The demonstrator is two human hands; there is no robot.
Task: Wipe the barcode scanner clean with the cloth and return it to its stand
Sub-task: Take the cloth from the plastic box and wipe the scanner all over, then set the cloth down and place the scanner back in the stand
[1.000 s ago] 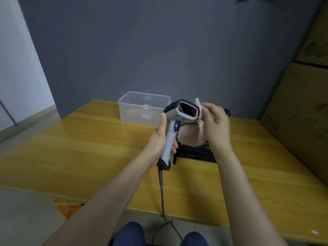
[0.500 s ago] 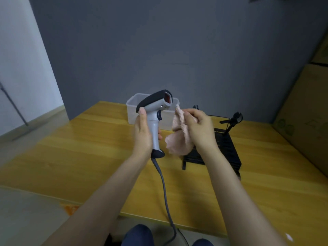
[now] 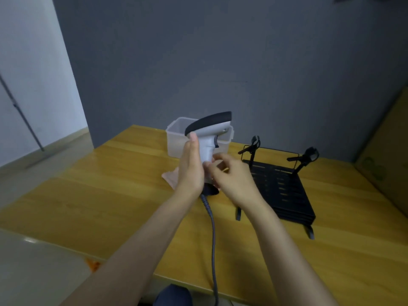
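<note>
I'm mid-wipe: left hand (image 3: 191, 171) closed on the scanner (image 3: 208, 138) grip, right hand (image 3: 231, 175) pinching cloth (image 3: 171, 176) against it. Next, seat it on the stand (image 3: 280, 186) at three o'clock.

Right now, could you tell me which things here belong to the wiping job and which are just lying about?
Job: barcode scanner, pink cloth, black stand, left hand, right hand.
Lying about: clear plastic tub, cardboard boxes.

One scanner (image 3: 209, 133), one cloth (image 3: 171, 176), one tub (image 3: 176, 138) (clear), two hands (image 3: 191, 171).
</note>
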